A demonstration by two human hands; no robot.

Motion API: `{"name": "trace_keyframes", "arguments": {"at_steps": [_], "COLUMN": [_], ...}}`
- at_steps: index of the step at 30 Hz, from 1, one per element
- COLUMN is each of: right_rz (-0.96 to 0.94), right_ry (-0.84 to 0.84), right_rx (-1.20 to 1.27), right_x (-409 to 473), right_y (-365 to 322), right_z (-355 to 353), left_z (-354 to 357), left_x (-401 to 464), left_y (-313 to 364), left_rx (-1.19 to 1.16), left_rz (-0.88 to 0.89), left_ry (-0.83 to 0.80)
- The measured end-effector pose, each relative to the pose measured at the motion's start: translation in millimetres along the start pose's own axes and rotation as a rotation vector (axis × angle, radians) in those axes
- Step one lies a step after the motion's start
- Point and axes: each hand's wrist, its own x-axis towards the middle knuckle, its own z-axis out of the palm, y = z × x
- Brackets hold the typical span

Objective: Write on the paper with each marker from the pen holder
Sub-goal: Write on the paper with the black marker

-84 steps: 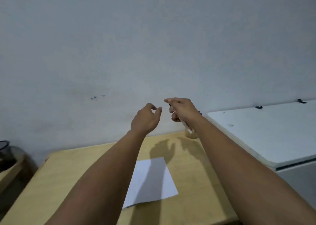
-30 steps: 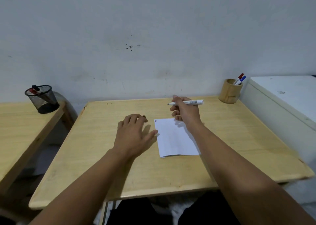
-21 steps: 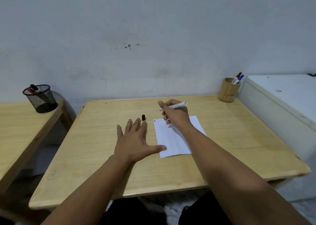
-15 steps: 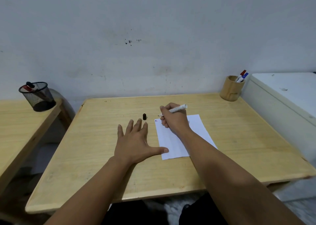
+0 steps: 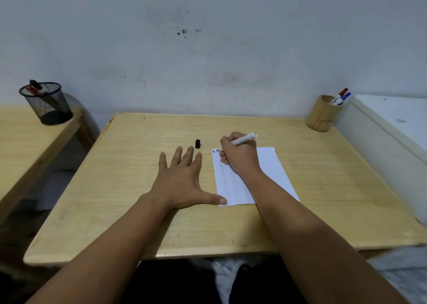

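Head view: everything is placed here relative to the paper (image 5: pixel 268 172), a white sheet lying flat on the pale wooden worktop (image 5: pixel 129 188), a little right of its middle. Far to the left of the paper, on a separate wooden surface, a black mesh cup (image 5: pixel 46 103) with a red and a dark pen is seen; it appears to play no part in the task. Just left of the paper, the left hand (image 5: pixel 182 181) is laid flat on the worktop with fingers spread and nothing held, its thumb tip pressed on the paper's near left corner, probably so that the sheet is kept from sliding. Beyond the fingertips, near the paper's far left corner, a small black cap (image 5: pixel 197 143) is stood upright, seemingly parked within reach for recapping. Over the paper's far left corner, the right hand (image 5: pixel 240 157) is closed around a white marker (image 5: pixel 245 139) in a writing grip, with the tip brought down beside small blue and red marks (image 5: pixel 214 151). Whether the tip is touching the sheet cannot be told. Far right of the paper, at the worktop's back corner, the wooden pen holder (image 5: pixel 322 114) is seen with a red-capped and a blue-capped marker in it. A white cabinet (image 5: pixel 392 123) is set against the worktop's right edge.
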Motion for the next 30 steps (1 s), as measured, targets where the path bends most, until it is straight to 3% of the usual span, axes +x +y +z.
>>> {"name": "trace_keyframes", "arguments": {"at_steps": [30], "right_rz": [-0.051], "right_ry": [-0.012], "right_rx": [-0.160], "right_x": [-2.0], "right_y": [0.3], "right_z": [0.2], "left_z": [1.3], "left_x": [-1.0], "left_y": [0.5], "left_rx": [0.004], "left_rz": [-0.012], "left_ry": [0.020]}}
